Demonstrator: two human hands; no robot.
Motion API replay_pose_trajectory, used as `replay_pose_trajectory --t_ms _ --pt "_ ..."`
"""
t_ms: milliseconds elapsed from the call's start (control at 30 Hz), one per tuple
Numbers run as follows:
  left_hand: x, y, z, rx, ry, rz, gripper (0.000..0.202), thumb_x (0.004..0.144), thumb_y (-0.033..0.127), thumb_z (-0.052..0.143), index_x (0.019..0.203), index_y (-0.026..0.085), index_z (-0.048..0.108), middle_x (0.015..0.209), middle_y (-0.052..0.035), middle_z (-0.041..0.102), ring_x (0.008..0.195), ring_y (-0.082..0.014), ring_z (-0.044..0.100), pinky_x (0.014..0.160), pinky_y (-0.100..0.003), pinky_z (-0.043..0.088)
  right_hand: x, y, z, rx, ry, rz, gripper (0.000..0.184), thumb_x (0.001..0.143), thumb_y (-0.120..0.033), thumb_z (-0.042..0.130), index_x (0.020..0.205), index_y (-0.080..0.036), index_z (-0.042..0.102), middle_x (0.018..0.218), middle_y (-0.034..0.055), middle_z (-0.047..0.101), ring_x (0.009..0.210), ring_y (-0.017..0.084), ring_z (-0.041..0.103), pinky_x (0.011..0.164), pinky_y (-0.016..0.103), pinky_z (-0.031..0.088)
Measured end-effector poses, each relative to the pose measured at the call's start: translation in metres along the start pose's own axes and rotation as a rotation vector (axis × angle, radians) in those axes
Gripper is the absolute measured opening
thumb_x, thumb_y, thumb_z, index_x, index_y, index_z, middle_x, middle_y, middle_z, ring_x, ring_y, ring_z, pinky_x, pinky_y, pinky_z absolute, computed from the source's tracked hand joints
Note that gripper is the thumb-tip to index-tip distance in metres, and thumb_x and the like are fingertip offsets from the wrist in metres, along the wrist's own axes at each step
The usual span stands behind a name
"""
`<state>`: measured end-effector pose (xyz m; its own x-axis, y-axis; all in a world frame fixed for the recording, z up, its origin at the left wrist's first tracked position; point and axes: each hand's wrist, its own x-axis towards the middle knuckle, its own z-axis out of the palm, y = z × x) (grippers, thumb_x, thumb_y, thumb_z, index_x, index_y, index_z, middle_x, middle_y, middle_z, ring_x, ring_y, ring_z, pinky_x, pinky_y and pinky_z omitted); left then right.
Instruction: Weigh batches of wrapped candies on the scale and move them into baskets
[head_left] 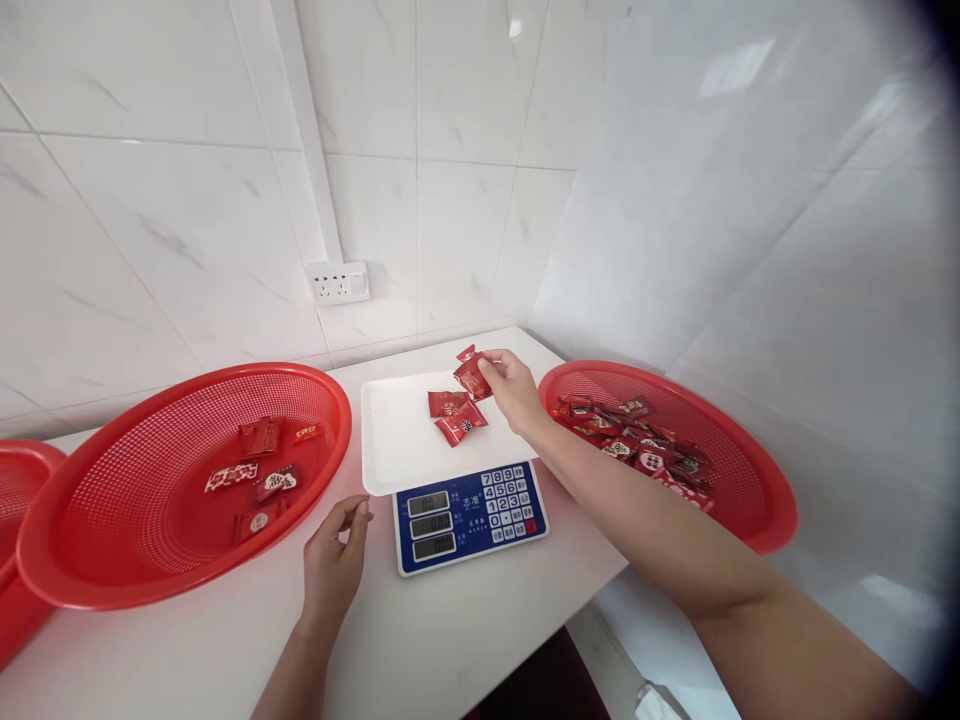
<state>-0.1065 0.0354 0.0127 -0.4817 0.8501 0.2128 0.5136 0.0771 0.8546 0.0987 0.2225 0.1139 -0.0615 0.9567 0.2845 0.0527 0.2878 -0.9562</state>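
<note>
My right hand (511, 388) is closed on a small red snack packet (471, 378), pinched between thumb and fingers over the white weighing tray (390, 440). Part of a red wrapper also shows just behind that packet. Two more red snack packets (459, 425) lie together on the tray, just below the held one. The tray belongs to a blue digital scale (472, 520) with three small displays and a keypad. My left hand (334, 560) rests by the tray's near left corner, its fingers curled in to the thumb with nothing visible in them.
A red perforated basket (180, 400) with several packets stands to the left. Another red basket (757, 500), with a larger heap of packets, is at the right by the wall. A third red basket (30, 460) is cut off at far left. A wall socket (337, 284) sits behind.
</note>
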Motion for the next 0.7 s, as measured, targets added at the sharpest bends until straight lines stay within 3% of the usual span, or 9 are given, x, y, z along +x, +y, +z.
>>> replay_pose_trajectory --t_ms 133,267,467,700 --pt "-0.001 0.001 0.000 0.003 0.000 -0.011 0.034 0.078 0.050 0.048 0.090 0.021 0.062 0.078 -0.0033 0.069 0.075 -0.0173 0.065 0.057 -0.023 0.048 -0.001 -0.002 -0.010 -0.021 -0.007 -0.012 0.019 0.078 -0.036 0.056 0.087 -0.020 0.054 0.073 0.0004 0.065 0.065 0.014 0.061 0.060 0.028 0.049" --pt "0.000 0.002 -0.001 0.004 0.008 0.007 0.033 0.079 0.049 0.048 0.089 0.021 0.062 0.077 -0.0036 0.070 0.074 -0.0174 0.065 0.060 -0.024 0.049 -0.003 0.006 -0.025 -0.183 -0.037 -0.042 0.014 0.078 -0.032 0.056 0.085 -0.020 0.056 0.078 0.0017 0.067 0.070 0.016 0.063 0.066 0.030 0.050" --pt "0.000 0.004 0.000 0.006 -0.005 -0.007 0.035 0.078 0.050 0.047 0.088 0.021 0.062 0.077 -0.0039 0.070 0.074 -0.0177 0.065 0.055 -0.023 0.048 -0.002 0.013 -0.043 -0.331 -0.020 0.128 0.009 0.075 -0.023 0.059 0.083 -0.019 0.057 0.077 0.0018 0.068 0.067 0.016 0.064 0.061 0.029 0.050" --pt "0.001 0.006 0.000 0.008 -0.003 -0.026 0.036 0.075 0.052 0.047 0.087 0.021 0.062 0.077 -0.0039 0.070 0.075 -0.0187 0.065 0.055 -0.024 0.049 0.002 0.011 -0.051 -0.379 -0.009 0.105 0.009 0.077 -0.025 0.058 0.083 -0.019 0.058 0.075 0.0008 0.068 0.067 0.014 0.064 0.062 0.026 0.049"
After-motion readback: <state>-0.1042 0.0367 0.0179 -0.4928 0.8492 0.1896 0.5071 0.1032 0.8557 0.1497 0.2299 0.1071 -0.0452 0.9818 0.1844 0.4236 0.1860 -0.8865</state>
